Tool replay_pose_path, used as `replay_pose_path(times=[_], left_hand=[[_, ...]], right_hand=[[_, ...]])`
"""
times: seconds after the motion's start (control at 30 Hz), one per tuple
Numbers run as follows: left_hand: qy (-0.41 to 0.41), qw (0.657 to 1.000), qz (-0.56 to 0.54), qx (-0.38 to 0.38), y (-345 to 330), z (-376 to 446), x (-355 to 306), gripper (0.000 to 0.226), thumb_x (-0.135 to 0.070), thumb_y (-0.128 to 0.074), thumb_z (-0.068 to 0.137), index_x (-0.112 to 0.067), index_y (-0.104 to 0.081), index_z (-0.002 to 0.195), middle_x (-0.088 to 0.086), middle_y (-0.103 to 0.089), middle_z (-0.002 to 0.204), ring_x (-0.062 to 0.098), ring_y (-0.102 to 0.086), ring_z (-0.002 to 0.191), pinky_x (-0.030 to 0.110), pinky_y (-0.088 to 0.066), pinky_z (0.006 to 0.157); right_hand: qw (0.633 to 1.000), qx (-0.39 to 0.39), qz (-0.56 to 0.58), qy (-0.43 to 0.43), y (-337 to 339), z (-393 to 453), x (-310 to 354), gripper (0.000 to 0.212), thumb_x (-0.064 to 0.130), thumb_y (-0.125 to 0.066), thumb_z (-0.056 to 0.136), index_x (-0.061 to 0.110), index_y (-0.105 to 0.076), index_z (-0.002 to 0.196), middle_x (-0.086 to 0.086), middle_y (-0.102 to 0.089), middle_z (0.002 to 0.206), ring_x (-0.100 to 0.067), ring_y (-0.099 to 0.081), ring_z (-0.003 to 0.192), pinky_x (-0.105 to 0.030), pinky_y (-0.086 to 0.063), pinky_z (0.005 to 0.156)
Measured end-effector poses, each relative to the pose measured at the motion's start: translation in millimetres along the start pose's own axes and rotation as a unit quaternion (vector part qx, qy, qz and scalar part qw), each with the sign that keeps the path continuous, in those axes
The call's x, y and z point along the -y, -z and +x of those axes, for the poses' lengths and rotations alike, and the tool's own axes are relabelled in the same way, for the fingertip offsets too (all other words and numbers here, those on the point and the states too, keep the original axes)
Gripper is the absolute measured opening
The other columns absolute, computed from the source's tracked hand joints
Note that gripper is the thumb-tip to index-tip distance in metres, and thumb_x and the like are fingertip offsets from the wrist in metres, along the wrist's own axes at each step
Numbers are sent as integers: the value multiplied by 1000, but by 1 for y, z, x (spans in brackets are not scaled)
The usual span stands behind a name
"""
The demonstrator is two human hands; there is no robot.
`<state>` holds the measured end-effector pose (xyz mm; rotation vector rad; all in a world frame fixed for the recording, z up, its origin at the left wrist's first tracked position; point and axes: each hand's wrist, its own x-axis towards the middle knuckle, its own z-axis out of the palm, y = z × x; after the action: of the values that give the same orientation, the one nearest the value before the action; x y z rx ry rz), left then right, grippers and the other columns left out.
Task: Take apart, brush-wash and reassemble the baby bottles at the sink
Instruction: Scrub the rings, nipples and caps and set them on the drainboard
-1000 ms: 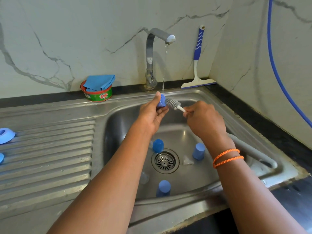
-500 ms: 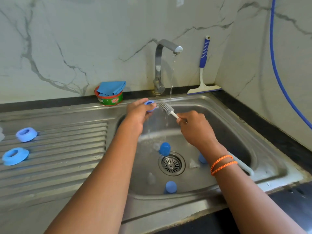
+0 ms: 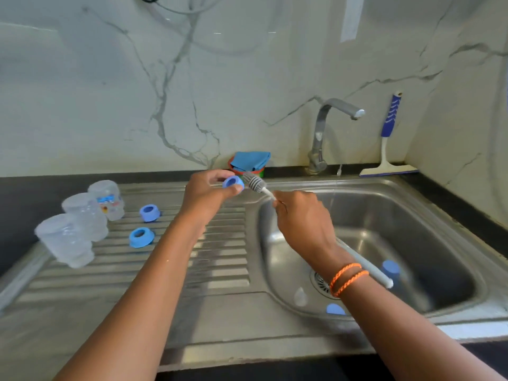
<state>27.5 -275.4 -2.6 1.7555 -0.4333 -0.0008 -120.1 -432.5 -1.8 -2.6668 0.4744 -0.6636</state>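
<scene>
Right hand [image 3: 303, 218] gripping brush [image 3: 254, 182], bristles up-left toward collar ring [image 3: 233, 182]

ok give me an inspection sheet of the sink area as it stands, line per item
surface: steel sink with ribbed drainboard, wet.
job's things: three clear bottles upside down and two blue rings on the drainboard; blue caps and a clear teat in the basin.
clutter: green tub with blue cloth, squeegee against the wall.
hands: left hand holds a blue ring; right hand grips the bottle brush, head at the ring.
cables: blue hose along the right wall, barely in view.
surroundings: marble wall, tap.
</scene>
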Motion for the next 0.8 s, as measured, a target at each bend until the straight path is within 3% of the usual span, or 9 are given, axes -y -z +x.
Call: replay_pose_path(times=[0.13, 0.23, 0.37, 0.47, 0.57, 0.7, 0.8], left_hand=[[5, 999, 33, -14, 52, -24, 7, 28, -36, -89, 68, -33, -82, 95, -8, -78, 95, 12, -74, 94, 42, -59, 95], [9, 996, 83, -4, 86, -42, 13, 24, -26, -90, 77, -30, -81, 100, -7, -79, 96, 14, -74, 93, 33, -59, 91], [36, 985, 164, 33, 134, -70, 26, 31, -13, -88, 80, -29, -77, 104, -9, -76, 105, 10, -73, 91, 20, -51, 80], [68, 969, 228, 65, 161, -87, 39, 33, -13, -90, 76, -32, -76, 99, -11, -75, 100, 9, -71, 90, 29, -54, 88], [92, 953, 284, 55, 176, -97, 52, 34, -15, -91, 75, -34, -74, 97, -10, -73, 99, 10, -69, 90, 32, -54, 86], [98, 938, 333, 18, 176, -100, 58, 44, -18, -86, 78, -38, -71, 115, -10, -67, 111, 8, -63, 97, 31, -48, 83], [96, 928, 359, 22, 172, -100, 52, 60, -26, -90, 73, -42, -67, 126, -7, -62, 123, 10, -57, 107, 37, -51, 90]], right_hand=[[998, 26, 49, 4, -22, 2, 46, 19, 29, -58, 102, 25, -75, 108, -11, -70, 100, -41, -65, 95, -42, -54, 74], [995, 47, 81, 15, -39, -1, 76, 19, 31, -59, 103, 26, -76, 110, -11, -70, 103, -40, -64, 100, -40, -50, 75], [992, 86, 94, 25, -60, -9, 107, 28, 33, -60, 103, 31, -74, 128, -11, -71, 117, -38, -65, 108, -42, -53, 85], [989, 99, 101, 33, -74, -14, 122, 28, 33, -60, 103, 31, -75, 128, -9, -72, 113, -36, -66, 103, -41, -54, 82], [989, 105, 100, 39, -80, -16, 130, 27, 31, -62, 103, 30, -76, 125, -7, -72, 106, -33, -67, 92, -38, -52, 75], [988, 113, 98, 44, -84, -16, 130, 25, 31, -64, 103, 30, -78, 124, -5, -71, 98, -29, -65, 84, -36, -50, 71], [988, 111, 96, 41, -84, -15, 126, 25, 32, -63, 103, 30, -77, 123, -5, -71, 98, -29, -64, 83, -37, -53, 71]])
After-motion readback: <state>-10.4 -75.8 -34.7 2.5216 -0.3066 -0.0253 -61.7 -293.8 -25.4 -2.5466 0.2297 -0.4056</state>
